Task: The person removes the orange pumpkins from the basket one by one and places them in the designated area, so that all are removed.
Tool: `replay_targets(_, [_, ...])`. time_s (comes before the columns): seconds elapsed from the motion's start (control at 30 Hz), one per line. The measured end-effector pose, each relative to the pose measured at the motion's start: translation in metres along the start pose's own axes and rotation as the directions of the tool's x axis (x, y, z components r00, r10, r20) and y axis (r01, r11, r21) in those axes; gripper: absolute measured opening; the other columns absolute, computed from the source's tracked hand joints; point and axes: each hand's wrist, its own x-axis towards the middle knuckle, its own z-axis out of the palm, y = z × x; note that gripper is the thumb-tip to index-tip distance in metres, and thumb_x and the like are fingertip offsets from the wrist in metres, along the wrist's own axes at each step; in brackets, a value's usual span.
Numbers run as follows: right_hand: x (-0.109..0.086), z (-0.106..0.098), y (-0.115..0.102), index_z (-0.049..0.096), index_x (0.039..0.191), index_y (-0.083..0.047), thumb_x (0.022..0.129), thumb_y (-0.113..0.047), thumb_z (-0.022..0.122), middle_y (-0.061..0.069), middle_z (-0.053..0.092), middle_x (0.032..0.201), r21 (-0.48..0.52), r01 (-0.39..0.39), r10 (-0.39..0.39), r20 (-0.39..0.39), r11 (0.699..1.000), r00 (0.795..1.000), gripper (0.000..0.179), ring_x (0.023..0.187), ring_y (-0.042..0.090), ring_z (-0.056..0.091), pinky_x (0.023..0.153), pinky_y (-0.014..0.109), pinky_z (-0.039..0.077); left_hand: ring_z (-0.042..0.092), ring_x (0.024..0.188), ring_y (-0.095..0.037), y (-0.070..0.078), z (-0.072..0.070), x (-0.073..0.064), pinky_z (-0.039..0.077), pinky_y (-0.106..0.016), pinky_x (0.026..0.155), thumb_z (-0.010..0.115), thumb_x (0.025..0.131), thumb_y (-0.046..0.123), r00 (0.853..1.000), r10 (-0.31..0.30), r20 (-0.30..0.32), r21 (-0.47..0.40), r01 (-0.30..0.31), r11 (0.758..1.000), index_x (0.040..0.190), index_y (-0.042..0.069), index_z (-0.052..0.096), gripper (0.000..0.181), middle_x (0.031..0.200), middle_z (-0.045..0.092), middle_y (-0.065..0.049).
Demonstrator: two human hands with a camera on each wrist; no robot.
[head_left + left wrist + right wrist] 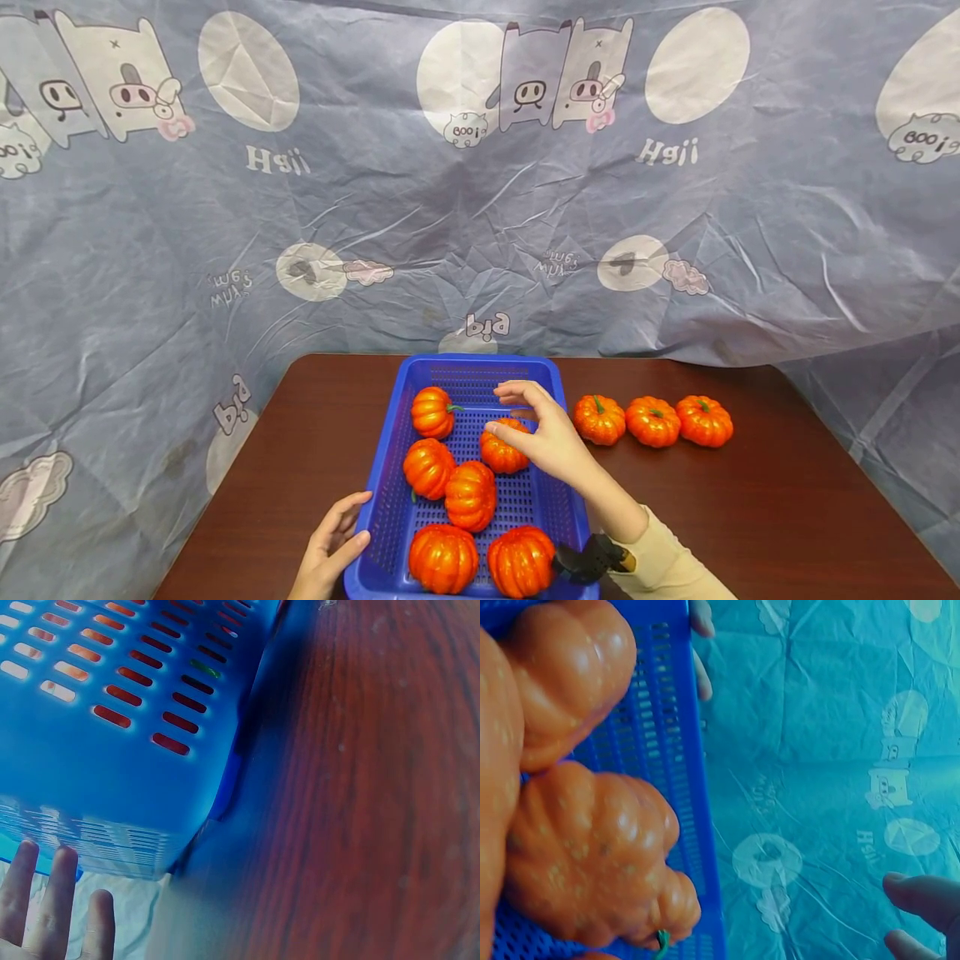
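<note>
"What's in that blue basket [480, 360]?"

"From the head view, six glossy, ribbed orange pumpkins [471, 497] — three more sit in a row on the brown counter [787, 500]. The right hand [551, 437] is near one inside, curved fingers apart, gripping nothing. The left hand [330, 542], loosely open, is at the rim."

"And the wrists?"

"Left: slotted basket wall, three straight fingers. Right: speckled pumpkins, one green stem [661, 943] — bare fingertips off to the side."

The head view is bright, with glints on the pumpkins [442, 560] — the right wrist view dimmer, cyan-tinted.
</note>
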Motion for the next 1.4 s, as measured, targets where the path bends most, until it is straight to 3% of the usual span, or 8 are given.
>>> replay_targets(0.2, [0.0,0.013,0.027,0.058,0.115,-0.016,0.081,-0.023,0.075,0.002,0.056,0.117,-0.066,-0.026,0.032,0.083,0.997,0.996,0.038,0.106,0.022,0.057,0.088,0.043,0.049,0.059,0.108,-0.023,-0.001,0.0,0.0,0.054,-0.037,0.08,0.037,0.09,-0.016,1.0,0.002,0.009,-0.015,-0.001,1.0,0.136,-0.007,0.035,0.047,0.127,0.055,-0.011])
replay_targets(0.5, [0.0,0.025,0.035,0.058,0.115,-0.02,0.08,-0.03,0.075,-0.004,0.056,0.11,-0.127,-0.031,0.055,0.192,0.991,0.98,0.039,0.102,0.017,0.056,0.087,0.044,0.05,0.058,0.11,-0.023,-0.003,-0.001,0.001,0.054,-0.037,0.081,0.036,0.089,-0.017,1.0,0.012,0.019,-0.003,-0.012,1.0,0.136,-0.008,0.033,0.048,0.129,0.054,-0.011])
replay_targets(0.77, [0.001,0.034,0.05,0.058,0.114,-0.019,0.081,-0.032,0.074,-0.001,0.059,0.112,-0.16,-0.027,0.065,0.236,0.987,0.97,0.039,0.105,0.025,0.056,0.087,0.047,0.049,0.058,0.109,-0.023,-0.003,-0.002,0.001,0.054,-0.037,0.08,0.036,0.089,-0.018,0.999,0.025,0.027,0.005,-0.026,1.0,0.136,-0.009,0.033,0.048,0.128,0.054,-0.012])
replay_targets(0.97, [-0.001,0.037,0.059,0.06,0.113,-0.011,0.079,-0.031,0.075,0.003,0.06,0.111,-0.153,0.001,0.039,0.259,0.988,0.965,0.042,0.105,0.027,0.056,0.086,0.043,0.05,0.059,0.108,-0.023,-0.003,-0.001,0.0,0.054,-0.037,0.079,0.036,0.089,-0.017,1.0,0.013,0.014,0.009,-0.013,1.0,0.135,-0.008,0.034,0.047,0.128,0.055,-0.011])
replay_targets(1.13, [-0.002,0.038,0.064,0.061,0.11,-0.013,0.078,-0.034,0.076,0.002,0.06,0.109,-0.173,0.016,0.033,0.278,0.985,0.96,0.04,0.104,0.028,0.056,0.086,0.04,0.049,0.058,0.109,-0.024,-0.002,-0.001,0.001,0.054,-0.038,0.08,0.036,0.089,-0.017,0.999,0.02,0.027,-0.007,-0.02,1.0,0.136,-0.008,0.034,0.048,0.129,0.054,-0.012])
replay_targets(1.4, [-0.003,0.038,0.067,0.063,0.111,-0.012,0.075,-0.035,0.078,0.006,0.061,0.11,-0.221,0.026,0.053,0.345,0.975,0.937,0.046,0.103,0.028,0.056,0.086,0.041,0.047,0.057,0.111,-0.023,-0.001,-0.002,0.002,0.053,-0.037,0.082,0.035,0.09,-0.017,0.998,0.028,0.055,-0.039,-0.026,0.999,0.136,-0.008,0.033,0.047,0.13,0.054,-0.01])
